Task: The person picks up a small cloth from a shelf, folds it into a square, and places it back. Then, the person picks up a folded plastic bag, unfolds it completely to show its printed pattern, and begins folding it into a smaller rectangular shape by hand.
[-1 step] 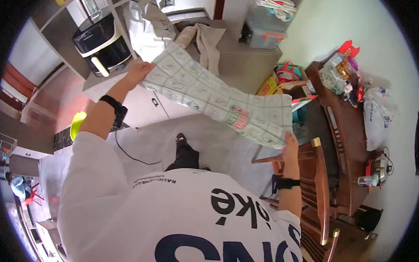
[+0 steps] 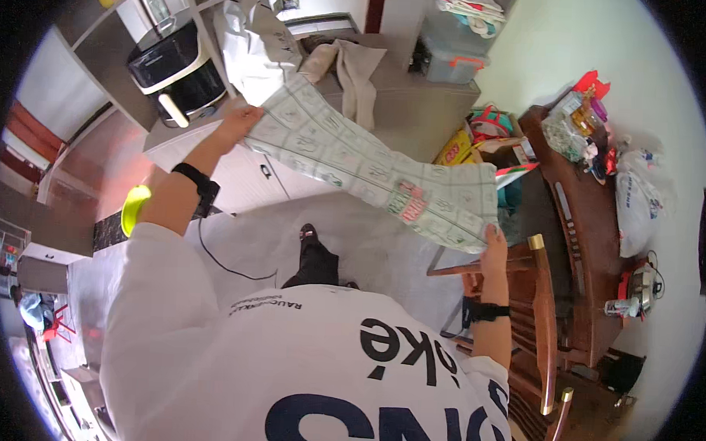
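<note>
Pale green, checked sheet (image 2: pixel 355 162), thin and pliable, cloth or plastic not certain; hangs stretched between two bare hands, above the grey floor (image 2: pixel 247 249) and in front of the low cabinet (image 2: pixel 250 164). Left hand (image 2: pixel 240 123): closed on the sheet's left edge, fingertips partly out of sight. Right hand (image 2: pixel 494 245): pinched shut on the near right corner, thumb in view, most other fingers concealed behind. Underside of the sheet: hidden. Upper left end: overlaps a white bag (image 2: pixel 246 49) in view, and whether the two touch cannot be told. Person's legs: largely covered by the white shirt (image 2: pixel 208 348), itself cut off by the lower edge; one dark shoe (image 2: pixel 309 232) shows. Wooden chair (image 2: pixel 549 336), at right: partly behind the right forearm, lower portion hard to make out. Corners of the view: lost in black. Surface of the sheet: square grid, small line drawings, one red and green printed patch near the right end, shallow folds, uneven outline. Beige cloth (image 2: pixel 358 84): soft, crumpled, on the cabinet top. Air fryer (image 2: pixel 175 70): glossy black, rounded, cream handle. Storage box (image 2: pixel 452 64): greyish translucent plastic, orange latch. Plastic bag (image 2: pixel 637 203): white, bulging, wrinkled, beside the wall. Cord (image 2: pixel 231 269): thin, black, curving across the floor.
</note>
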